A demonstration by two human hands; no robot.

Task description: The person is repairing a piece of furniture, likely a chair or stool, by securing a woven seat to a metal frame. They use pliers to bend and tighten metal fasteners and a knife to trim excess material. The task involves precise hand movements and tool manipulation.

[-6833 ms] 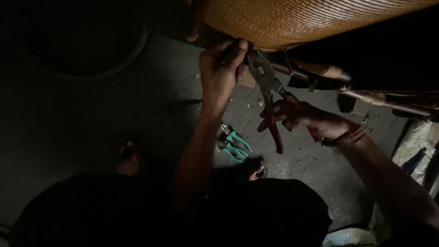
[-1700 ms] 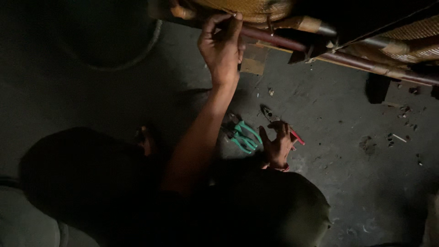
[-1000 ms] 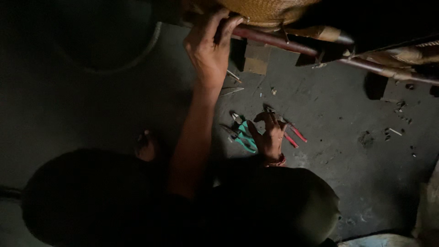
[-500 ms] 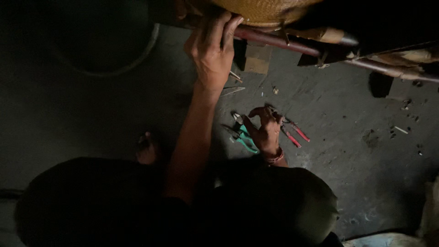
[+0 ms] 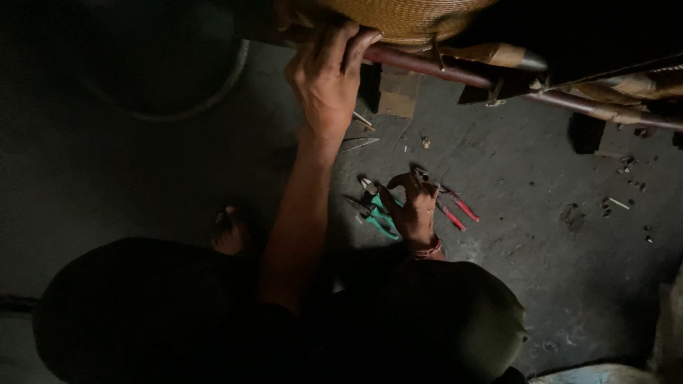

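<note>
My left hand point(image 5: 329, 75) reaches up and grips a reddish-brown rod point(image 5: 427, 65) under the edge of a woven cane seat point(image 5: 405, 14). My right hand point(image 5: 414, 212), with a bracelet on its wrist, is down at the dark floor with its fingers curled. Its fingertips are at the head of red-handled pliers point(image 5: 455, 208), which lie on the floor just to its right. Green-handled pliers point(image 5: 376, 213) lie on the floor at the hand's left side. The dim light hides whether the fingers hold anything.
More cane-wrapped rods point(image 5: 605, 107) run off to the right under the seat. A small cardboard scrap point(image 5: 398, 92), splinters and small bits point(image 5: 619, 203) lie on the grey floor. A pale hoop point(image 5: 192, 107) lies at the upper left. My bare foot point(image 5: 229, 231) and dark-clothed knees fill the bottom.
My right hand lowered the red-handled pliers from the rod to the floor beside the green pliers and stays there. My left hand has kept its grip on the rod.
</note>
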